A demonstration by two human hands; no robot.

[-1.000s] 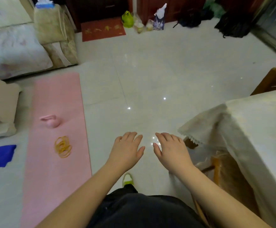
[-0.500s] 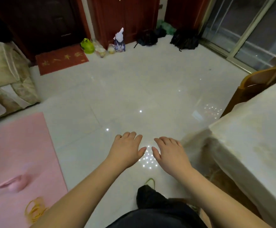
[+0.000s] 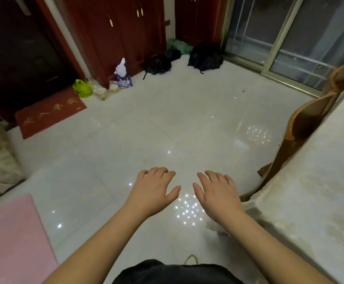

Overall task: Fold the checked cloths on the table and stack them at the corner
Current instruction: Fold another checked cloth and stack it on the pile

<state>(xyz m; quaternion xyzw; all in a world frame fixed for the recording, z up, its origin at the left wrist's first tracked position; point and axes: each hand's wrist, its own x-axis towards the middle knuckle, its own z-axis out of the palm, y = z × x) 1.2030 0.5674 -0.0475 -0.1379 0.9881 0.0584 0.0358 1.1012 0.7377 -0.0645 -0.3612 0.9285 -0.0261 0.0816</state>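
A pale, glossy tiled floor (image 3: pixel 146 130) fills most of the view, speckled with reflected points of light, with dark red cabinet doors (image 3: pixel 116 33) at the back, a red doormat (image 3: pixel 50 113), a green bag (image 3: pixel 82 88) and black bags (image 3: pixel 205 57) along the wall, and a sliding glass door (image 3: pixel 290 37) to the right. Over the last second the view has swung rightward: the pink mat (image 3: pixel 13 238), earlier a long strip with a small kettlebell on it, is now only a corner at lower left, while the tabletop (image 3: pixel 310 191) at the right edge has stayed in view and the glass door has come in. That reads as the person turning toward the table, so the folding has, I judge, not begun. The left hand (image 3: pixel 152 191) and right hand (image 3: pixel 216 193) hover side by side over the floor, palms down, fingers spread and relaxed, holding nothing — just as they were. The tabletop wears a cream, faintly mottled cover that drapes softly over its edge, with wooden chairs (image 3: pixel 308 119) of curved, polished backs tucked against it. No checked cloths can be made out on the visible part; only faint grid lines show at the far right edge, too little to name.
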